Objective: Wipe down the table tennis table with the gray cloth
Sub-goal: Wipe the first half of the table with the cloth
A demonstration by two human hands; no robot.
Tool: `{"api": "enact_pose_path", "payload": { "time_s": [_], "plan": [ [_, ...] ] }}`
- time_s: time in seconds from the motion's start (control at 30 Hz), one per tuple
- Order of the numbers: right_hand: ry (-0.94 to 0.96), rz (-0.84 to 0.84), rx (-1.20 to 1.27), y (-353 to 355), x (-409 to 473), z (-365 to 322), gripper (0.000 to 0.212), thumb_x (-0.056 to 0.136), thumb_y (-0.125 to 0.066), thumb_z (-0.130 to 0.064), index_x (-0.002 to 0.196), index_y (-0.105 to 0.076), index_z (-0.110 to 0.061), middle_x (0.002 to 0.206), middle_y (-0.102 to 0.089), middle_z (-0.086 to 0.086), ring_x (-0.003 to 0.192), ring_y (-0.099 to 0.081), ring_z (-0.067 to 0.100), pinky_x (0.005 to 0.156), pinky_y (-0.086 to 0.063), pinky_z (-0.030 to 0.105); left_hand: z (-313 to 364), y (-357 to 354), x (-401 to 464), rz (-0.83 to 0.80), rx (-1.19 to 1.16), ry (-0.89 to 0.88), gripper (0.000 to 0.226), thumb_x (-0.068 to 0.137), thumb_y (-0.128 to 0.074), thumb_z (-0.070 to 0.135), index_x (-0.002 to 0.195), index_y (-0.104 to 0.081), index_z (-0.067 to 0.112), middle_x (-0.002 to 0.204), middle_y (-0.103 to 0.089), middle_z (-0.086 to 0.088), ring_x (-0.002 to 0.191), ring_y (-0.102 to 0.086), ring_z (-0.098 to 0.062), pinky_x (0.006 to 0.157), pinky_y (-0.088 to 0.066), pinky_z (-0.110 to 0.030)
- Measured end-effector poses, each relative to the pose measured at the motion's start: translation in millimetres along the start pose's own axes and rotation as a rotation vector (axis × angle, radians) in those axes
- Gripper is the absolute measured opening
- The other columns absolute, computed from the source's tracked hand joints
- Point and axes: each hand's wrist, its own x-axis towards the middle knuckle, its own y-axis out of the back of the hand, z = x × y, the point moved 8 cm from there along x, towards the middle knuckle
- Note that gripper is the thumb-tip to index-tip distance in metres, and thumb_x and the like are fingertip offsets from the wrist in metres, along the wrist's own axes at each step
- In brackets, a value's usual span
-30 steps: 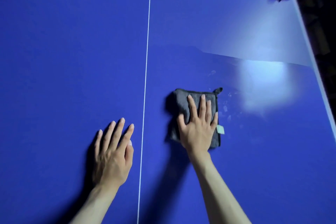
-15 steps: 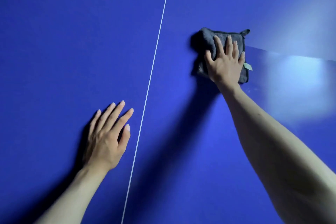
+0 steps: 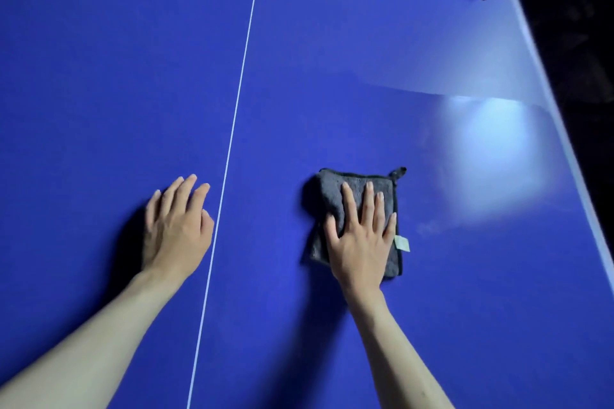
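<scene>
Drawn back from the far reach: gray cloth (image 3: 357, 216), folded, right of the white centre line (image 3: 232, 129), flattened under spread right hand (image 3: 360, 242) for full contact. Left hand (image 3: 177, 231) flat on the table (image 3: 99, 60), holding nothing, seemingly bracing the lean.

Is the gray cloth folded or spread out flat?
Folded: the gray cloth forms a thick compact pad with layered edges under the right hand.

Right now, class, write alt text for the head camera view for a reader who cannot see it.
A person's right hand presses flat on a folded gray cloth on a blue table tennis table, right of its white centre line. The left hand rests on the table left of that line.
</scene>
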Motion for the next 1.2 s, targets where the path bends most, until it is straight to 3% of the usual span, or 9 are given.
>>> {"api": "enact_pose_path", "payload": {
  "time_s": [0.17,0.33,0.43,0.87,1.03,1.2],
  "plan": [
    [-0.032,0.007,-0.017,4,-27,10,0.069,0.095,-0.041,-0.059,0.161,-0.029,-0.043,0.173,-0.016,-0.002,0.160,-0.015,0.020,0.127,-0.014,0.055,97,-3,39,0.074,-0.177,-0.109,0.048,0.094,-0.059,0.007,0.142,-0.053,0.012,0.153,-0.047,-0.010,0.142,-0.043,-0.032,0.117,-0.033,-0.055],
    [-0.031,0.029,-0.012,4,12,8,0.068,0.095,-0.045,-0.059,0.160,-0.030,-0.044,0.173,-0.017,-0.002,0.160,-0.014,0.019,0.127,-0.013,0.056,162,-47,57,-0.018,-0.263,0.018,0.050,0.102,-0.041,0.029,0.152,-0.046,0.028,0.161,-0.039,-0.006,0.150,-0.034,-0.029,0.122,-0.024,-0.056],
    [-0.017,0.051,0.010,2,64,9,0.067,0.096,-0.043,-0.059,0.160,-0.031,-0.043,0.173,-0.018,-0.001,0.160,-0.014,0.020,0.127,-0.011,0.056,168,-59,54,-0.012,-0.178,0.072,0.052,0.104,-0.035,0.036,0.156,-0.040,0.033,0.166,-0.030,-0.002,0.154,-0.025,-0.024,0.125,-0.014,-0.054],
    [0.091,0.022,0.056,-6,270,-10,0.067,0.097,-0.033,-0.059,0.161,-0.029,-0.042,0.173,-0.018,0.002,0.160,-0.012,0.024,0.127,-0.005,0.057,172,-56,56,-0.026,-0.035,0.076,0.064,0.097,-0.044,0.049,0.159,-0.032,0.035,0.169,-0.021,0.001,0.156,-0.022,-0.022,0.124,-0.018,-0.056],
    [0.118,0.018,0.054,-6,268,-7,0.065,0.098,-0.030,-0.057,0.161,-0.028,-0.042,0.173,-0.017,0.001,0.160,-0.013,0.023,0.128,-0.006,0.054,171,-58,54,-0.030,-0.015,0.074,0.066,0.097,-0.042,0.053,0.159,-0.030,0.036,0.170,-0.018,0.002,0.156,-0.019,-0.021,0.125,-0.017,-0.055],
    [0.120,0.019,0.053,2,201,17,0.066,0.095,-0.034,-0.051,0.160,-0.031,-0.043,0.173,-0.019,0.000,0.159,-0.015,0.022,0.128,-0.009,0.053,172,-57,56,-0.006,-0.053,0.069,0.068,0.094,-0.043,0.058,0.158,-0.034,0.035,0.169,-0.022,0.000,0.156,-0.021,-0.023,0.126,-0.013,-0.054]
  ]
}}
